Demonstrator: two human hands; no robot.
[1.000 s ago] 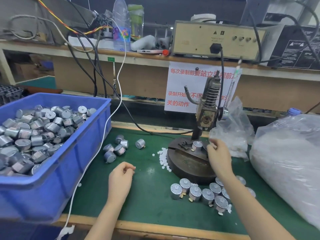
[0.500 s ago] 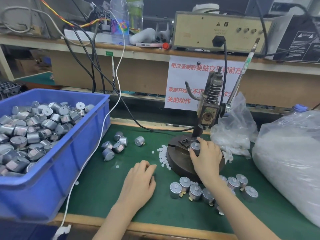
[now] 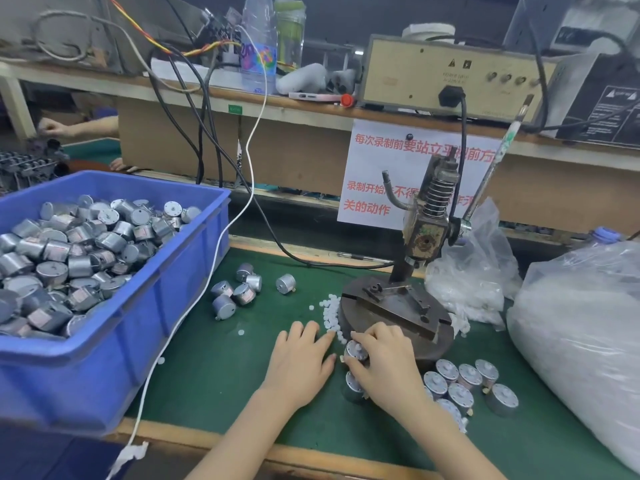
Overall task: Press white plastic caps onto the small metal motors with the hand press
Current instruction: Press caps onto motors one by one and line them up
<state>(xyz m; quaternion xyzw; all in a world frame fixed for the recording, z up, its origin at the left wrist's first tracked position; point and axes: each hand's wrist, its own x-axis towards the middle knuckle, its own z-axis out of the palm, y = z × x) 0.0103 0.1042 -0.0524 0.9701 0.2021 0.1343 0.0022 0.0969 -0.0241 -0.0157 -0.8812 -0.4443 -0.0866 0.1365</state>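
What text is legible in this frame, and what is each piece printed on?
"每次录制前要站立平…前方": paper sign, top line, partly behind the hand press.
"录制开始…不得": same sign, middle line, rest hidden.
"关的动作": same sign, bottom line.
Too blurred to read: print on the beige box, black panel, green sticker, bottle label.

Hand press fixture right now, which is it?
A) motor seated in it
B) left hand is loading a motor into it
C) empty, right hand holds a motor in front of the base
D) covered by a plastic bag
C: the fixture on the hand press has nothing in it, and the right hand grips a motor just off the front edge of the base.
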